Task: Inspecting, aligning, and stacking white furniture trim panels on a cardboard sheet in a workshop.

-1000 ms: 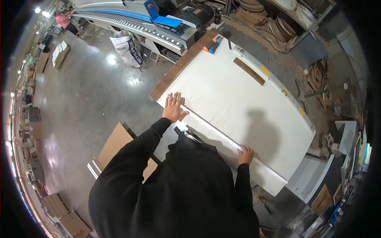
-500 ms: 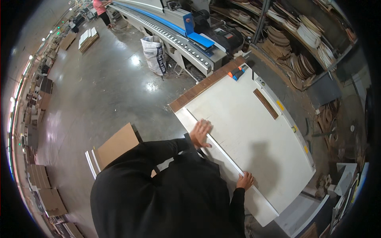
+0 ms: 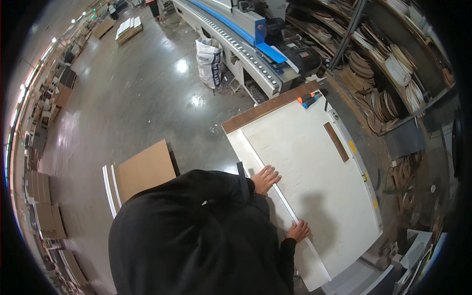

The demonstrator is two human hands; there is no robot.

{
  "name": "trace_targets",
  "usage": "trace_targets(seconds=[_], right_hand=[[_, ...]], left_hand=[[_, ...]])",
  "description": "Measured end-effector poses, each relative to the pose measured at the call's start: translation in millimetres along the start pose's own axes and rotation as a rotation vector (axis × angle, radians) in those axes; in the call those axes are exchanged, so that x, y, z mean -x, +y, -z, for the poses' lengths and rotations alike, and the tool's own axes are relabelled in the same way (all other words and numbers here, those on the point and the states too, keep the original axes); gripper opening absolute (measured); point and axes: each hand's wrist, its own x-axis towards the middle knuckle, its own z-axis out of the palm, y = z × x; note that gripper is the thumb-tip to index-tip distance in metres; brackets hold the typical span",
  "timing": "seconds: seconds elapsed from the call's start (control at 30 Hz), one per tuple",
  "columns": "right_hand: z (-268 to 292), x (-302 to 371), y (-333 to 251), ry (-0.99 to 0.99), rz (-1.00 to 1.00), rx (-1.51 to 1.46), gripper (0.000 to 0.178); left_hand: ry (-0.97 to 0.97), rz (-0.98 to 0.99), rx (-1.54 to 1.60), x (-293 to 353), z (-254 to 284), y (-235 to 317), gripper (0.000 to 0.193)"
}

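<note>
A long, narrow white strip lies along the near side of a white board-topped table. My left hand rests across the strip's middle, its fingers stretched out flat over it. Farther down, toward the table's near right end, my right hand has its fingers curled over the same strip. Its thumb and the strip's underside are hidden. Brown wood edging runs along the table's far left edge.
Orange-and-blue-handled tools, a spirit level and a brown wood piece lie on the table's far side. Beyond stand a long machine, a white sack and shelves of coiled edging. Brown panels are at left.
My left hand has slid along the strip toward my right hand, and its spread fingers have come together. My right hand stays on the strip. The whole view has turned slightly.
</note>
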Motion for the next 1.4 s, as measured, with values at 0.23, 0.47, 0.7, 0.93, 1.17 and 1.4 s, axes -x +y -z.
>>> trace_targets(seconds=[0.23, 0.47, 0.7, 0.93, 1.17, 1.4], right_hand=[[-6.9, 1.7, 4.5, 0.005, 0.022, 0.026, 0.029], [-5.5, 2.3, 6.0, -0.055, 0.002, -0.024, 0.03], [-2.7, 3.7, 1.2, -0.03, -0.005, -0.043, 0.031], [-2.0, 4.1, -0.4, -0.013, -0.021, -0.056, 0.032], [-5.4, 7.4, 1.9, -0.005, -0.05, -0.074, 0.03], [-4.1, 8.5, -1.8, -0.007, -0.067, -0.087, 0.029]], left_hand=[[0.02, 0.01, 0.007, 0.7, 0.7, -0.5, 0.096], [0.063, -0.014, 0.049, 2.4, -2.9, -1.8, 0.079], [0.099, -0.024, 0.088, 2.0, -9.1, -2.6, 0.072], [0.052, -0.033, 0.089, -0.7, -5.4, -4.4, 0.063], [0.114, -0.031, 0.153, 2.2, -6.2, -4.7, 0.056], [0.136, -0.008, 0.203, 1.9, -8.4, -4.5, 0.045]])
